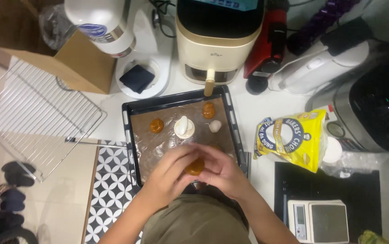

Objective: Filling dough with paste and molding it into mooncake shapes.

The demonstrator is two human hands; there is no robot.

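Centrally, left hand (171,174) and right hand (223,171) brought together, fingers curled inward around a brown dough ball (195,167); ball pinched between both sets of fingertips, only its front face visible, held just above the near edge of a black baking tray (126,118). Both hands partly closed, thumbs and forefingers touching the ball.

Beyond the hands, on the tray's baking paper (158,144): a white press mould with knob handle (184,128), directly ahead of the fingertips; a brown dough piece (156,125) ahead and to the left-hand side; a second brown dough piece (209,110) farther ahead, toward the right-hand side; a small pale dough ball (215,126) just beside the mould. Another brown piece partly hidden behind the right-hand fingers.

Farther ahead, past the tray: cream-coloured air fryer (217,40) with its drawer handle reaching the tray's far rim. To the right of the right hand: yellow flour bag (294,140), well apart from the tray; nearer the body, a digital kitchen scale (318,220). To the left of the left hand: wire cooling rack (31,117), well apart; patterned black-and-white tile surface (110,180) just beside the left forearm.
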